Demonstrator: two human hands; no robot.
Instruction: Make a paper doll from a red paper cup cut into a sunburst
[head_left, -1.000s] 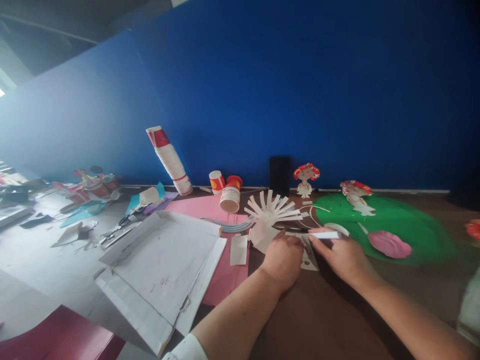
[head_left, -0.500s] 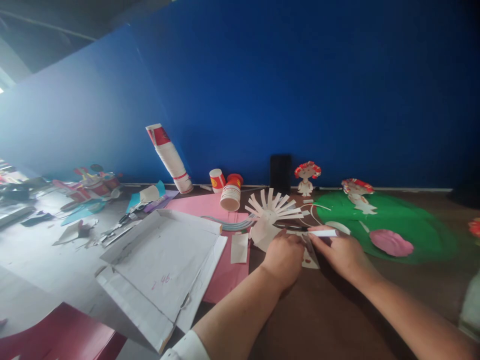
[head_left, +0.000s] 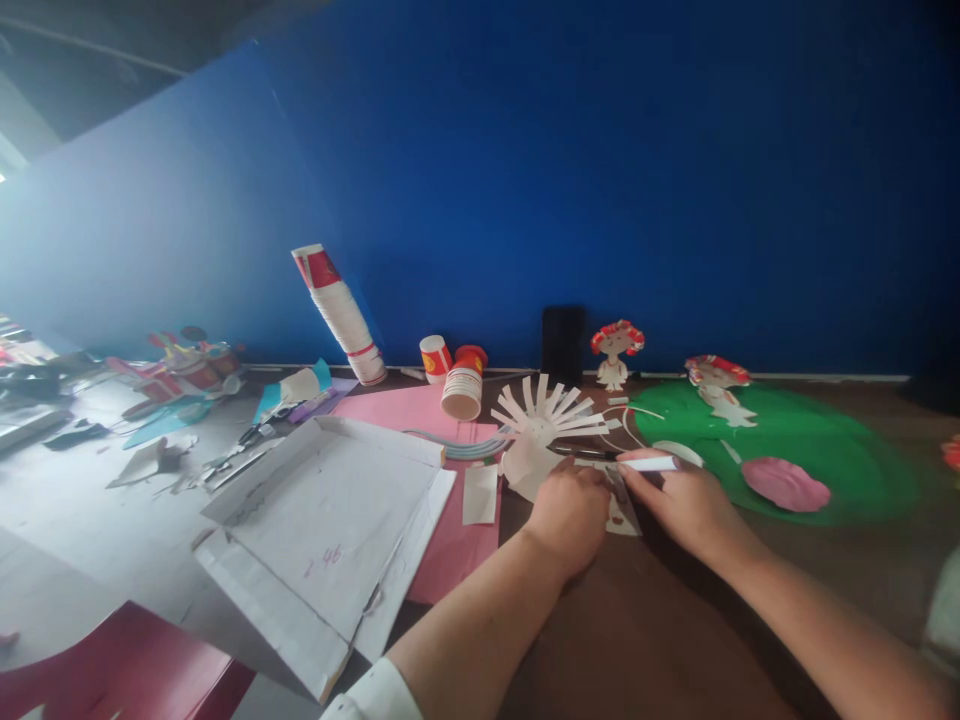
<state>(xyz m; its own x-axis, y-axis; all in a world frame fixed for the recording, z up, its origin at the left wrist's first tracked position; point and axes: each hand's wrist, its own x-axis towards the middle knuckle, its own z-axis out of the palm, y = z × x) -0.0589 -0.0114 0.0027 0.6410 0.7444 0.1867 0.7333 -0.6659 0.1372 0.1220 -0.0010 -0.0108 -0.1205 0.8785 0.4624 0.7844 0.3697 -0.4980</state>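
My right hand (head_left: 690, 505) is closed around a white marker (head_left: 651, 464), which lies nearly level above the brown table. My left hand (head_left: 571, 515) has its fingers curled together and presses on a small white paper piece (head_left: 624, 520) with brown marks. Part of that paper is covered by the fingers. Just beyond the left hand lies a white paper cup cut into strips (head_left: 527, 468), its strips fanned outward. A dark, thin pen-like object (head_left: 581, 452) rests between the cup and my hands.
A white cardboard tray (head_left: 345, 515) lies at left on pink paper (head_left: 465, 560). Paper cups (head_left: 461, 390) and a tall cup stack (head_left: 345, 320) stand behind. Two paper dolls (head_left: 617, 355), a black phone-like slab (head_left: 562, 343), green paper (head_left: 847, 450) and a pink paper shape (head_left: 786, 484) are around.
Both hands stay almost in place. The marker in my right hand has tilted and shifted very slightly; the whole view has moved a little.
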